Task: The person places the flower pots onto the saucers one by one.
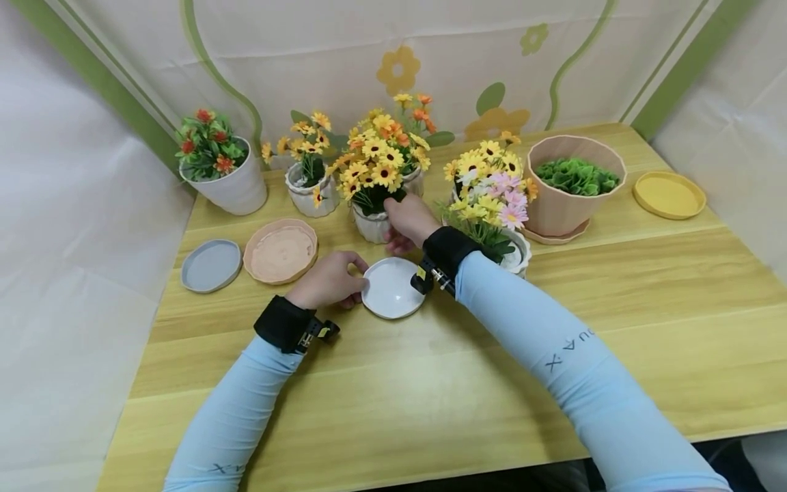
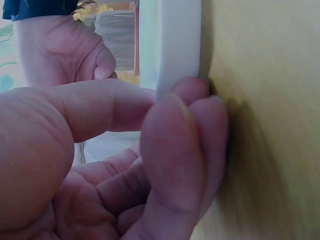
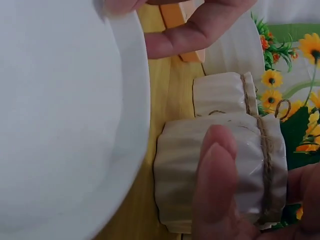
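Note:
My left hand (image 1: 328, 280) pinches the left rim of a small round white saucer (image 1: 392, 290). In the left wrist view its thumb (image 2: 172, 150) and fingers meet at the edge of that saucer, low over the wood. My right hand (image 1: 410, 220) is at a white ruffled flowerpot (image 1: 371, 225) with yellow dark-centred flowers (image 1: 378, 160), just behind the saucer. The right wrist view has the thumb (image 3: 217, 185) across the pot's side and another finger at the twine-bound rim (image 3: 270, 170). Part of the pot is hidden behind this hand.
At left lie a grey saucer (image 1: 211, 266) and a pink saucer (image 1: 281, 251). Behind stand a red-flowered pot (image 1: 230, 181) and a small yellow-flowered pot (image 1: 313, 199). Rightward are a pink-and-yellow-flowered pot (image 1: 519, 256), a large pink planter (image 1: 556, 212) and a yellow saucer (image 1: 669, 196).

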Motion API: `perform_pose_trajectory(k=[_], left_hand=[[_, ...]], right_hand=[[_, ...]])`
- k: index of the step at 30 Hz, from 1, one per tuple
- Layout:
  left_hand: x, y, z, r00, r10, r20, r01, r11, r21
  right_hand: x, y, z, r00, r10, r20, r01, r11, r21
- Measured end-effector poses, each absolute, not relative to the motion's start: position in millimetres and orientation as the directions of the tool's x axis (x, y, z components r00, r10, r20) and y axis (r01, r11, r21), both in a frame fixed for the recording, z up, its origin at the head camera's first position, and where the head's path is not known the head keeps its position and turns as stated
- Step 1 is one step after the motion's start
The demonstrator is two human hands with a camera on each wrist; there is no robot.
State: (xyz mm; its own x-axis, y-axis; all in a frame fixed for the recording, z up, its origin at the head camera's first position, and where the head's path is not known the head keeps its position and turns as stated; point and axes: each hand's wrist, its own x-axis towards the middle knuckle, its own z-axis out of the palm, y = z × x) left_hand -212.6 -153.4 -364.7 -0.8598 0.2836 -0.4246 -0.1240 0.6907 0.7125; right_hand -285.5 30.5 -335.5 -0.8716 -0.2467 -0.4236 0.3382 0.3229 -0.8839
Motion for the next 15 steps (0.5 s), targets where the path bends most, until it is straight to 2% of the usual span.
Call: perform_pose_trajectory(k=[8,15], left_hand=[[-212,-154,-365,-0.867,0.296,-0.401,-0.103,0.681,0.725],[-212,-155,-365,-0.868,0.290,-0.402,-0.110,0.679,0.726]], right_hand=[[-291,29,-328,-0.906,-0.215,-0.363,0.256,0.406,-0.878],[-288,30,-316,-0.902,-0.235,-0.363,0.276,0.333,-0.902]])
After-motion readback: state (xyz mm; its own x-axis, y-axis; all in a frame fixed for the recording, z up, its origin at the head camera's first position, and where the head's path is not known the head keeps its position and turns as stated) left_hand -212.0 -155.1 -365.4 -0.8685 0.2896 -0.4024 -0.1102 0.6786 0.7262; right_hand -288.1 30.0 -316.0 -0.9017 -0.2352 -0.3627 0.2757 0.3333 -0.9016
